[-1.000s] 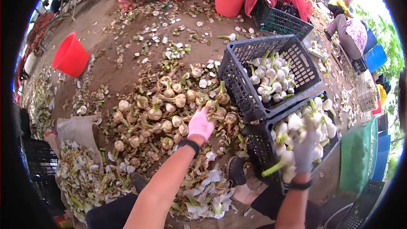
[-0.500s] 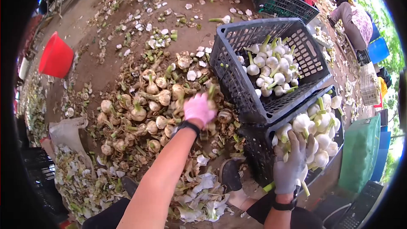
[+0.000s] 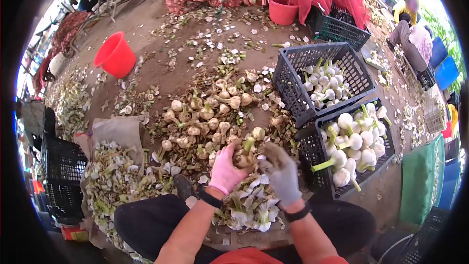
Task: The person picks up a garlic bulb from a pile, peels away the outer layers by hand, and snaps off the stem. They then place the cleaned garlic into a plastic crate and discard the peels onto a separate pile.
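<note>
Garlic bulb [image 3: 245,155], unpeeled with a green stem stub, is held between both hands just left of the near crate [image 3: 352,152]. Left hand [image 3: 225,168], pink glove, has its fingers closed around the bulb's left side. Right hand [image 3: 281,172], grey glove, has its fingers curled against the bulb's right side. Peelings [image 3: 249,209] lie directly below the hands. Unpeeled garlic pile [image 3: 205,117] sits left of and beyond the near crate. Near crate contains peeled white bulbs; far crate [image 3: 322,80], touching it behind, likewise. Red bucket [image 3: 116,55] stands well to the left of both.
</note>
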Available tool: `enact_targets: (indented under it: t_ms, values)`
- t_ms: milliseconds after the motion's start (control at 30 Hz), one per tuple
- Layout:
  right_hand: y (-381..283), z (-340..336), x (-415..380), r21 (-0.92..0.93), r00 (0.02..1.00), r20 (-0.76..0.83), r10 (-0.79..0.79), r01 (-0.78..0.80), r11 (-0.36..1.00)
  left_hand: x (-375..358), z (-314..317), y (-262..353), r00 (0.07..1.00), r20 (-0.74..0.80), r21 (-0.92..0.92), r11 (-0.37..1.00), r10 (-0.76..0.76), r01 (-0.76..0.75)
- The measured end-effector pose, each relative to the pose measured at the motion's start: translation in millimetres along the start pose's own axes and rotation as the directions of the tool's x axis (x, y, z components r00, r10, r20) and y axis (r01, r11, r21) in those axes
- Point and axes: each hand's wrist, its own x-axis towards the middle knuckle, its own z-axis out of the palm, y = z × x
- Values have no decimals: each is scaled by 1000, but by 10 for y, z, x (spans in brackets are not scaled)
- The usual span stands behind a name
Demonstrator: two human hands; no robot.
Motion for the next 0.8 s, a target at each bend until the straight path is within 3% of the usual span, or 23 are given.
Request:
enact_targets:
  t_ms: [33,100,300,367,567,633,700,733,800]
  values:
    - [138,64,-62,-133,999,17,27,-24,991,-122,-63,114,1000,-24,11,1000,11,-11]
    - [123,263,-252,-52,1000,18,24,-23,998,-372,-166,263,989,-95,67,992,110,-104]
    - [114,536,-613,-172,998,-55,40,-49,984,-940,-351,376,925,-306,127,973,224,-194]
    - [110,580,-701,-149,999,-46,-12,5,989,-1042,-443,363,936,-291,61,980,199,-190]
    - [-227,543,-898,-428,967,243,81,32,903,-1262,-660,426,979,-193,-31,997,60,-67]
    - [-185,489,-933,-497,967,254,12,120,859,-1280,-719,422,988,-152,-73,997,20,-32]
    - [-172,474,-985,-562,963,264,-51,197,804,-1294,-760,383,999,-15,-288,957,-33,27]
    - [-183,487,-1022,-544,971,235,-50,174,821,-1299,-763,338,999,-14,-285,958,-31,26]
    - [-176,508,-1058,-523,978,203,-49,151,839,-1308,-742,252,995,100,-732,676,-18,86]
